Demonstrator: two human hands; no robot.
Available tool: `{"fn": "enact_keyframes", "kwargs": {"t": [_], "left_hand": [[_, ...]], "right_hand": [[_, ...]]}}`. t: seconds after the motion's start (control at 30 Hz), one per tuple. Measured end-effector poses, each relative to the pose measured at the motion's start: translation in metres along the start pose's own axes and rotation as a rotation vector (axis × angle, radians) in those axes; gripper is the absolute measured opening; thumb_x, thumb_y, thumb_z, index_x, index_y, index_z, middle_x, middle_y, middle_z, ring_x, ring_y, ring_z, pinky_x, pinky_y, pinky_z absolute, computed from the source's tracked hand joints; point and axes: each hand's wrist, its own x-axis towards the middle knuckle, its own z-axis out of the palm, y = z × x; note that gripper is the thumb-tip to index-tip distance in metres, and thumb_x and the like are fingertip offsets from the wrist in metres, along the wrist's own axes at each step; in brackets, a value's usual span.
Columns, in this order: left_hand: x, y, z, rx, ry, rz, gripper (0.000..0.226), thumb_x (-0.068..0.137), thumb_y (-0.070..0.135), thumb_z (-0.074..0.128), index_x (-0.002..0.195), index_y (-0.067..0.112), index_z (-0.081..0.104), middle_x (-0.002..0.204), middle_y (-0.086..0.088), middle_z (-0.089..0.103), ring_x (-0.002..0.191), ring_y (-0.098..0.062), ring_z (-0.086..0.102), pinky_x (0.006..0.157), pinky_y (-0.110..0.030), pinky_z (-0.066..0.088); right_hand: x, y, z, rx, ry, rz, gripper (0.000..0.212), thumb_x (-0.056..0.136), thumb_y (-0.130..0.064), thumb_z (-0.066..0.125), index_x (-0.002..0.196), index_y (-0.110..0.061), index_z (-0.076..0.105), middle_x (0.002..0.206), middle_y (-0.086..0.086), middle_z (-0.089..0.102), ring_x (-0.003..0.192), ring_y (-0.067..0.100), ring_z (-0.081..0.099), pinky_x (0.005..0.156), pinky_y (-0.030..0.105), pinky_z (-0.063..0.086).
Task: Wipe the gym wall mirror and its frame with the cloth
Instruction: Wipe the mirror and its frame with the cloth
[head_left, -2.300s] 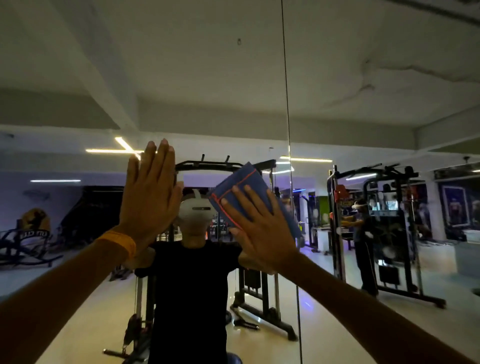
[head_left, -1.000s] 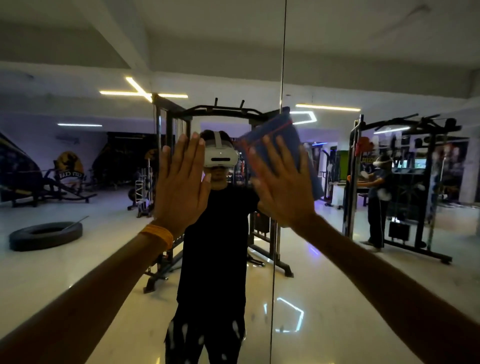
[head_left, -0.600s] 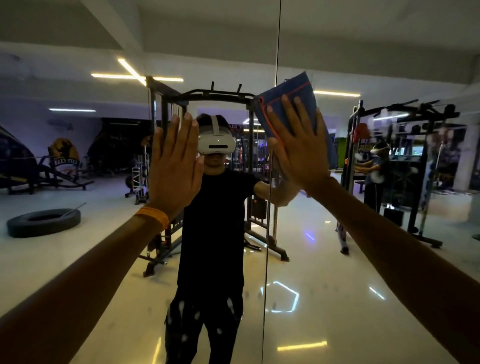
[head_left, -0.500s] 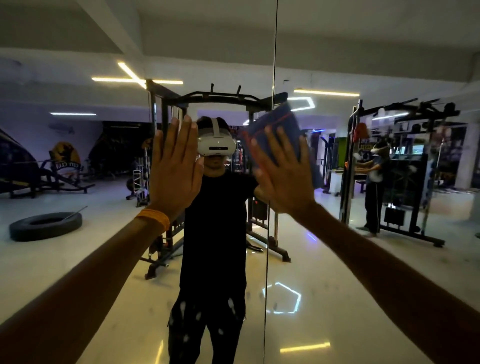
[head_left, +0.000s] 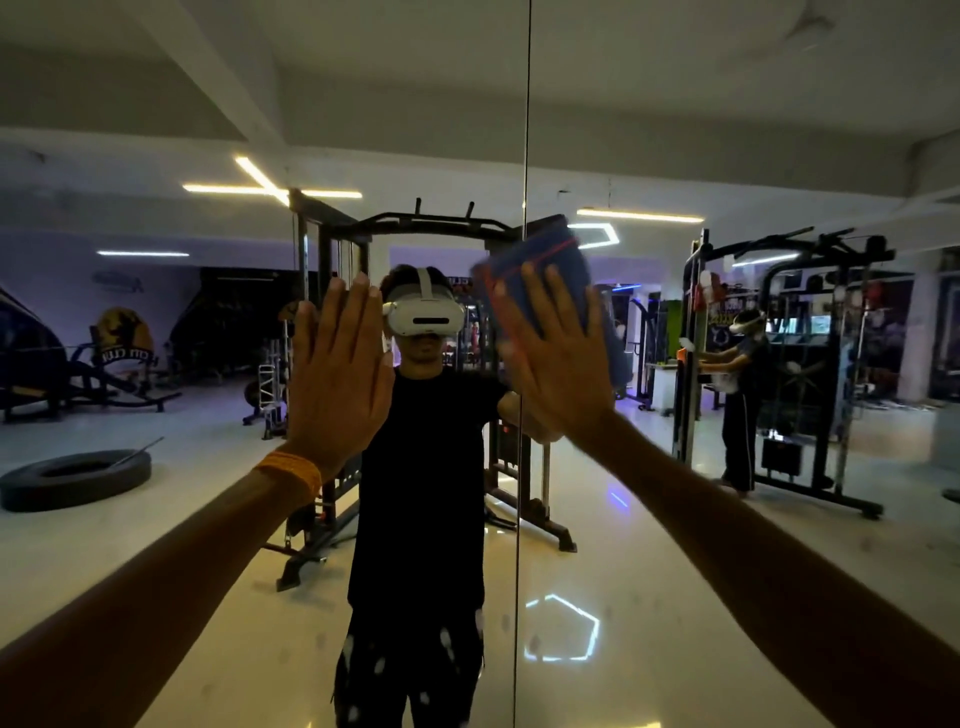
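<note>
The gym wall mirror (head_left: 649, 597) fills the head view, with a thin vertical seam (head_left: 525, 130) between two panes. My right hand (head_left: 558, 358) presses a folded blue cloth (head_left: 550, 265) with a red stripe flat against the glass, fingers straight, just right of the seam at head height. My left hand (head_left: 337, 374) rests flat on the left pane with straight fingers, an orange band at its wrist. No frame edge is visible.
The mirror reflects me (head_left: 421, 493), a black cable rack (head_left: 415, 234) behind, a tyre (head_left: 72, 478) on the floor at left, and another person (head_left: 740, 405) at a machine on the right.
My right hand slid the cloth right across the seam and back left, ending slightly lower near the seam. My left hand stayed flat on the glass. The view tilted down from the ceiling.
</note>
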Motion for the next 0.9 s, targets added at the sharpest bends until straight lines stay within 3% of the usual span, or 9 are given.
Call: {"fn": "enact_keyframes", "kwargs": {"t": [0.13, 0.2, 0.37, 0.43, 0.57, 0.67, 0.77, 0.83, 0.9], "left_hand": [[0.02, 0.005, -0.004, -0.037, -0.002, 0.023, 0.067, 0.105, 0.031, 0.036, 0.163, 0.003, 0.018, 0.172, -0.017, 0.011, 0.16, -0.035, 0.007, 0.128, -0.059, 0.007], [0.04, 0.011, -0.002, -0.028, -0.021, 0.035, 0.068, 0.105, 0.034, 0.034, 0.164, 0.004, 0.017, 0.172, -0.017, 0.009, 0.16, -0.035, 0.005, 0.128, -0.058, 0.007], [0.075, 0.03, 0.008, -0.009, -0.053, 0.039, 0.069, 0.106, 0.042, 0.026, 0.164, 0.005, 0.016, 0.172, -0.016, 0.011, 0.16, -0.035, 0.006, 0.129, -0.056, 0.003], [0.075, 0.032, 0.014, 0.043, -0.058, 0.034, 0.07, 0.107, 0.043, 0.027, 0.164, 0.006, 0.014, 0.172, -0.016, 0.01, 0.16, -0.035, 0.005, 0.128, -0.058, 0.005], [0.072, 0.028, 0.02, 0.118, -0.058, 0.042, 0.073, 0.106, 0.048, 0.022, 0.165, 0.009, 0.004, 0.173, -0.015, 0.003, 0.16, -0.034, 0.001, 0.129, -0.056, 0.003], [0.071, 0.031, 0.02, 0.105, -0.053, 0.045, 0.074, 0.106, 0.049, 0.019, 0.165, 0.009, 0.003, 0.173, -0.015, 0.002, 0.16, -0.035, 0.0, 0.129, -0.054, -0.001], [0.07, 0.03, 0.02, 0.101, -0.038, 0.047, 0.072, 0.107, 0.047, 0.018, 0.165, 0.008, 0.004, 0.173, -0.015, 0.002, 0.16, -0.035, 0.0, 0.129, -0.053, -0.002], [0.072, 0.03, 0.02, 0.092, -0.032, 0.048, 0.071, 0.107, 0.047, 0.018, 0.165, 0.008, 0.004, 0.173, -0.016, 0.003, 0.16, -0.035, 0.001, 0.129, -0.055, 0.0], [0.072, 0.03, 0.02, 0.088, -0.016, 0.059, 0.071, 0.107, 0.047, 0.019, 0.164, 0.008, 0.003, 0.173, -0.016, 0.005, 0.16, -0.036, 0.002, 0.129, -0.056, 0.003]], "right_hand": [[-0.058, -0.003, 0.005, -0.021, -0.096, -0.28, 0.056, 0.111, -0.049, 0.026, 0.162, -0.026, 0.024, 0.17, 0.008, 0.019, 0.158, 0.03, 0.016, 0.127, 0.057, 0.003], [-0.037, 0.017, -0.001, -0.044, -0.111, -0.304, 0.059, 0.109, -0.052, 0.026, 0.162, -0.026, 0.025, 0.17, 0.008, 0.021, 0.158, 0.03, 0.016, 0.127, 0.058, 0.007], [0.053, 0.053, -0.015, -0.034, 0.014, 0.151, 0.061, 0.109, -0.052, 0.017, 0.164, -0.025, 0.022, 0.172, 0.009, 0.016, 0.159, 0.029, 0.012, 0.127, 0.058, 0.008], [0.047, 0.036, -0.01, -0.041, 0.056, 0.196, 0.061, 0.109, -0.051, 0.017, 0.164, -0.023, 0.021, 0.171, 0.007, 0.011, 0.159, 0.03, 0.012, 0.126, 0.058, 0.009], [-0.038, 0.003, 0.005, -0.084, -0.061, -0.135, 0.057, 0.11, -0.05, 0.023, 0.161, -0.024, 0.026, 0.169, 0.011, 0.022, 0.158, 0.032, 0.015, 0.126, 0.06, 0.009], [-0.03, 0.033, -0.007, -0.086, -0.134, -0.328, 0.06, 0.11, -0.052, 0.017, 0.159, -0.023, 0.035, 0.167, 0.012, 0.029, 0.156, 0.032, 0.02, 0.126, 0.059, 0.008], [0.035, 0.067, -0.019, -0.074, -0.08, -0.107, 0.068, 0.109, -0.057, 0.007, 0.161, -0.02, 0.031, 0.169, 0.014, 0.023, 0.157, 0.034, 0.019, 0.124, 0.064, 0.013], [0.067, 0.075, -0.023, -0.023, -0.023, 0.166, 0.066, 0.108, -0.056, 0.009, 0.163, -0.021, 0.025, 0.171, 0.012, 0.019, 0.158, 0.032, 0.014, 0.127, 0.059, 0.006], [0.062, 0.055, -0.015, -0.028, 0.023, 0.256, 0.064, 0.108, -0.053, 0.014, 0.164, -0.023, 0.021, 0.171, 0.011, 0.016, 0.159, 0.03, 0.012, 0.127, 0.056, 0.004]]}}
